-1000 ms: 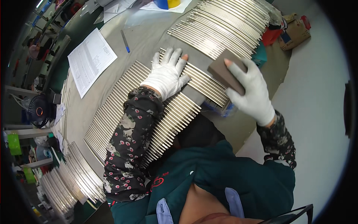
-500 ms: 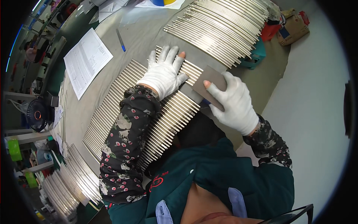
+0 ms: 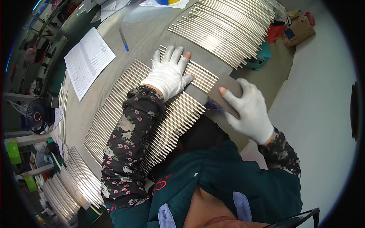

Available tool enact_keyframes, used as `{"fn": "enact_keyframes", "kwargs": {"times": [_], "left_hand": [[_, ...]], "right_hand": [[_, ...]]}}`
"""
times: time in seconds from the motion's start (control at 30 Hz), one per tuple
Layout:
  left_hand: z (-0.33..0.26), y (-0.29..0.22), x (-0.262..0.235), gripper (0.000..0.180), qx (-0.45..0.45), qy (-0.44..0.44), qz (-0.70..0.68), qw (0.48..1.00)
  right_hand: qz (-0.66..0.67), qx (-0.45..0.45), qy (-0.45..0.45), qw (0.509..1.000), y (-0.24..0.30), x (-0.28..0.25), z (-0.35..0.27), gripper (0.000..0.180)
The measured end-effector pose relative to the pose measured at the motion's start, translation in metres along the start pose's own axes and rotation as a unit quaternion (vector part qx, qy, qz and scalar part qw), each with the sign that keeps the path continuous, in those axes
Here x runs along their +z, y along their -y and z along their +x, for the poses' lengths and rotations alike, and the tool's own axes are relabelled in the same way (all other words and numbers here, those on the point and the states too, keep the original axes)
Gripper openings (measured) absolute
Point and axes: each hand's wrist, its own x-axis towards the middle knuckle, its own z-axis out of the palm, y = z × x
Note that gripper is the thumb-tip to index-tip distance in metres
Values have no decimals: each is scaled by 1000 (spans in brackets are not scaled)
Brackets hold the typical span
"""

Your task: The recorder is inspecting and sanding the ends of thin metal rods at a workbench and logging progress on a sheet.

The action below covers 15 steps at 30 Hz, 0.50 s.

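My left hand (image 3: 167,72), in a white glove with a bare fingertip showing, lies with fingers spread across several thin metal rods (image 3: 201,76) set a little apart from the larger rows. My right hand (image 3: 251,108), gloved the same way, grips a flat grey-brown sanding block (image 3: 227,91), thumb on top. The block lies over the right ends of the rods under my left hand. Beneath my left forearm spreads a row of metal rods (image 3: 121,91). At the far side lies another row of rods (image 3: 228,26).
On the grey table (image 3: 144,28) are a printed paper sheet (image 3: 89,62) and a blue pen (image 3: 123,39). More rods (image 3: 81,176) stand at the lower left near a small dark fan (image 3: 38,116). A teal stool (image 3: 260,57) and a cardboard box (image 3: 299,30) are beyond the table.
My right hand has slid the sanding block to the right and slightly down, toward the rod ends, baring more of the rods. My left hand has hardly moved.
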Motion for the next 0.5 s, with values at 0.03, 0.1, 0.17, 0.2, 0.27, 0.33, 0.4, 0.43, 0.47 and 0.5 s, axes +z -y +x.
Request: {"fn": "enact_keyframes", "kwargs": {"times": [0.03, 0.1, 0.17, 0.2, 0.27, 0.33, 0.4, 0.43, 0.47, 0.5], "left_hand": [[1, 1, -2, 65, -5, 8, 3, 1000], [3, 0, -1, 65, -3, 19, 9, 1000], [2, 2, 3, 65, -2, 10, 4, 1000], [0, 3, 3, 65, -1, 3, -3, 1000], [-3, 3, 1, 65, 4, 0, -3, 1000], [-5, 4, -2, 65, -2, 7, 0, 1000], [-5, 3, 0, 65, -5, 13, -3, 1000], [-3, 2, 1, 66, 3, 9, 2, 1000], [-3, 2, 1, 66, 6, 4, 7, 1000], [-2, 2, -1, 66, 7, 4, 8, 1000]], "right_hand": [[30, 6, 3, 1000, 5, 4, 14, 56], [31, 17, 8, 999, 5, 2, 11, 56], [28, -2, 5, 1000, -4, -5, -1, 53], [25, -3, 20, 999, -13, -13, -10, 54], [23, 37, 7, 999, -14, -26, -19, 56], [31, 31, 0, 999, -12, -23, -17, 58], [38, 28, -9, 999, -11, -15, -14, 59], [44, 24, -5, 999, -11, -7, -14, 58], [52, 15, 0, 999, -11, -1, -10, 58], [66, 14, -4, 998, -7, 3, 0, 56]]}}
